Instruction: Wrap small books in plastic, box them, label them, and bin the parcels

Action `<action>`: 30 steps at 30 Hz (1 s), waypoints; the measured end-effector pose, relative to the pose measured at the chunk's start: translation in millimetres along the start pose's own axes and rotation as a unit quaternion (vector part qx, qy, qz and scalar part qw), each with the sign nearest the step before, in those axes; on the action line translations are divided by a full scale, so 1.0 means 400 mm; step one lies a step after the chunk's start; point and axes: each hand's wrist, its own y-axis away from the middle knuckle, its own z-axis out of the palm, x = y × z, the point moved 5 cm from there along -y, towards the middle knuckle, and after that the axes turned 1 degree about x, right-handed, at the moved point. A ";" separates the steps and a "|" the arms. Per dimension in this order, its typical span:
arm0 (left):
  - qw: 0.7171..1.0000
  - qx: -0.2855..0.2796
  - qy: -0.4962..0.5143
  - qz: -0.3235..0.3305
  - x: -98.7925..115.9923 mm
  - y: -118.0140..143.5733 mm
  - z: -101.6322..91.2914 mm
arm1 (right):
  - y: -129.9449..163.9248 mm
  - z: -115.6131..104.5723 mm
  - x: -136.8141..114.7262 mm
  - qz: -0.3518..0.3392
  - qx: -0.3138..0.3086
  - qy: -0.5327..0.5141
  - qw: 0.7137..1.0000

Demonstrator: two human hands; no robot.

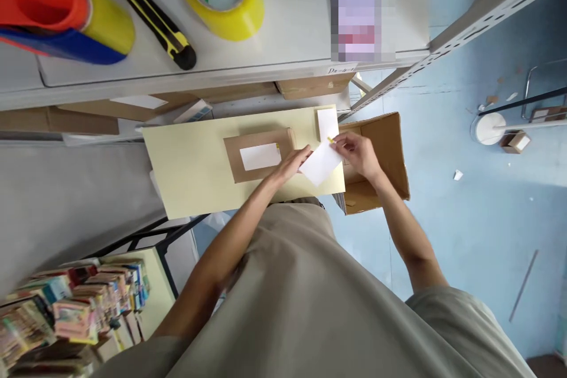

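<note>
A small white paper label [321,164] is held between my two hands above the pale yellow board [190,171]. My right hand [358,153] pinches its upper right corner, where a small yellow mark shows. Closed at the label's left edge, my left hand [294,164] grips it by the fingertips. Just left of that hand lies a flat brown cardboard parcel [233,160] bearing a similar white label [259,157] with a yellow mark. Behind the held label, a white stack of paper slips [328,123] sits at the board's back right corner.
An open cardboard box [370,195] stands right of the board. On the grey shelf [287,23] above are a yellow tape roll [248,18], a utility knife [153,18] and a tape dispenser [66,47]. A perforated metal post [496,12] rises at right. Books [80,307] fill the lower left.
</note>
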 end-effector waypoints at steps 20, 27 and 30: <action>0.969 0.138 -0.052 0.200 0.021 0.477 -0.316 | -0.021 0.253 -0.300 -0.095 -0.024 -0.051 0.994; 0.961 0.149 -0.053 0.229 -0.003 0.560 -0.396 | -0.017 0.338 -0.365 -0.104 -0.026 -0.029 0.994; 0.960 0.140 -0.051 0.236 -0.011 0.592 -0.427 | -0.014 0.376 -0.378 -0.103 -0.027 -0.012 0.994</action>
